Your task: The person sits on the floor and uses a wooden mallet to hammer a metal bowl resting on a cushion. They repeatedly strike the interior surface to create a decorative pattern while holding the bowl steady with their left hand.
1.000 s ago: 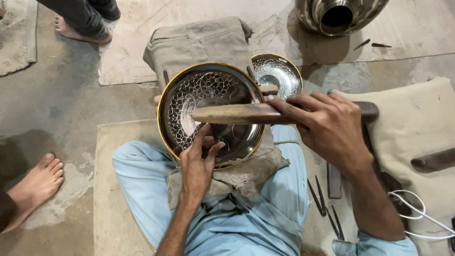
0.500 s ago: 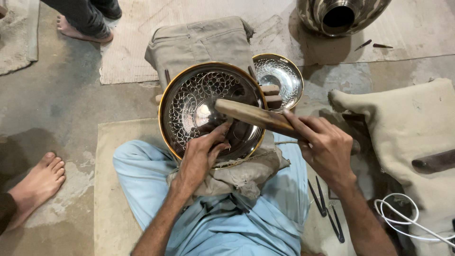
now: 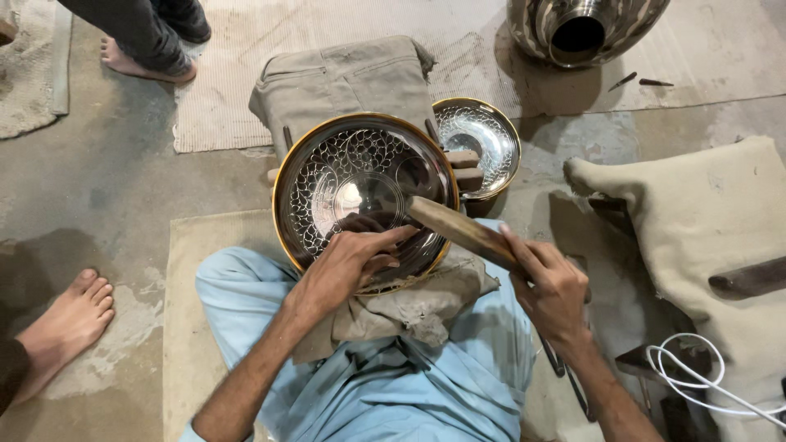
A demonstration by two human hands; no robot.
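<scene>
My left hand (image 3: 348, 266) pressed inside the gold-rimmed engraved metal bowl (image 3: 364, 196); my right hand (image 3: 553, 286) gripped a wooden mallet (image 3: 463, 231) over its rim.

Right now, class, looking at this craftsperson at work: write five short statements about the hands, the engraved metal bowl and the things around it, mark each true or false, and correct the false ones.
1. The right hand grips a wooden mallet. True.
2. The left hand lies flat on the floor. False: it rests inside the large engraved bowl.
3. A smaller engraved bowl sits beside the large one. True.
4. The large bowl has a plain, smooth inside. False: it carries a patterned design.
5. A white cable lies at the right. True.
</scene>
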